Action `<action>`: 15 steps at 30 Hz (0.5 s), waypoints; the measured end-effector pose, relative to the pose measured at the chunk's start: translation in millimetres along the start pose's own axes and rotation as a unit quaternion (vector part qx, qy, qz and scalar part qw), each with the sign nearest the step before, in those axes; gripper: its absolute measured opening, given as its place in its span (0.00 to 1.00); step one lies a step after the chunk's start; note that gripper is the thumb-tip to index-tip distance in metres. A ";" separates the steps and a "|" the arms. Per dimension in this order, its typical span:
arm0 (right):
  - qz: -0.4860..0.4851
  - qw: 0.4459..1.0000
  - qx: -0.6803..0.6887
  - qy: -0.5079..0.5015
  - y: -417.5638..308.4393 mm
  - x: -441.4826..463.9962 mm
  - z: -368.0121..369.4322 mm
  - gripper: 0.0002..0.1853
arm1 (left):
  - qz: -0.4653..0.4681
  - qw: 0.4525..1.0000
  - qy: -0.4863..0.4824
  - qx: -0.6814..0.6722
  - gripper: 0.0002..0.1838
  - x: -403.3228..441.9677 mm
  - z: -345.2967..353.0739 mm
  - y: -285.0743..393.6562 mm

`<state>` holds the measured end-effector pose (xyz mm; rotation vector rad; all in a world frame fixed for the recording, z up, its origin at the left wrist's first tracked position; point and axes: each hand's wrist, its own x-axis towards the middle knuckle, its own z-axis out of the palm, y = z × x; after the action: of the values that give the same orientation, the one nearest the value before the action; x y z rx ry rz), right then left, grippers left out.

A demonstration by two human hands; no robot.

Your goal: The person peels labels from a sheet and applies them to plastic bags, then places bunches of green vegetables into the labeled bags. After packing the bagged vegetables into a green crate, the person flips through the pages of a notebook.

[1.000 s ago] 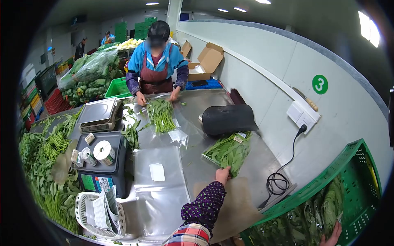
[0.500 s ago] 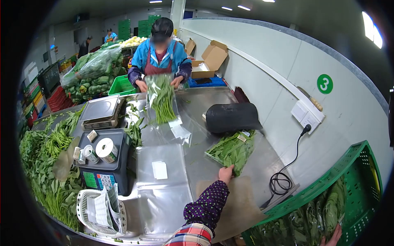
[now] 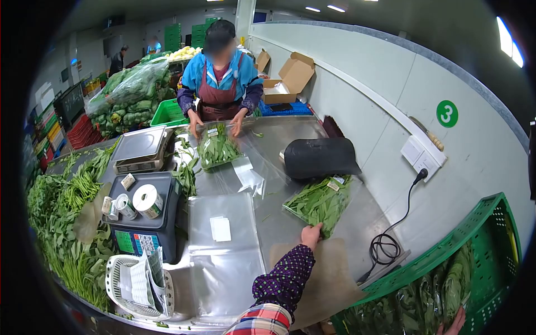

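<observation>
My left hand grips the near edge of a clear bag of leafy greens, which lies flat on the metal table with a small label at its far end. At the bottom right, partly cut off by the view's edge, my right hand has its thumb and fingers around the lower end of a bagged bunch of greens. That bunch lies beside several others in a green crate. Across the table, a co-worker's hands are at another bag of greens.
Flat clear bags with white labels lie mid-table. To the left are a scale carrying label rolls, a white basket and loose greens. A black object and a coiled cable lie at right.
The co-worker's bag of greens has gone from held upright to lying on the table, and their hands have loosened at its sides. My hands stay in nearly the same places.
</observation>
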<state>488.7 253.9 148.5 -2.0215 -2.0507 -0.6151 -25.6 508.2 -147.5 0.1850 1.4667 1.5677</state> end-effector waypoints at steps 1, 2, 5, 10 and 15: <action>0.002 1.000 -0.002 -0.002 -1.3 0.2 -1.4 0.37 | 0.000 1.000 0.000 0.000 0.22 -0.1 -0.2 -0.2; 0.002 1.000 -0.002 -0.003 -2.7 0.5 -2.7 0.37 | -0.001 1.000 -0.001 0.006 0.22 0.4 -0.1 -0.1; 0.003 1.000 -0.002 0.000 -4.6 0.8 -4.1 0.37 | -0.004 1.000 0.001 0.014 0.23 -0.3 0.2 -0.7; 0.011 1.000 0.007 0.013 -6.6 0.5 -0.4 0.37 | -0.010 1.000 0.003 0.015 0.23 -0.7 -0.2 1.3; 0.012 1.000 0.003 0.012 -9.2 0.7 -2.6 0.37 | -0.006 1.000 -0.007 0.005 0.22 3.6 0.1 -3.3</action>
<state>479.2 253.6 149.7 -2.0214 -2.0094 -0.6247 -25.7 510.2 -151.9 0.1916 1.4624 1.5462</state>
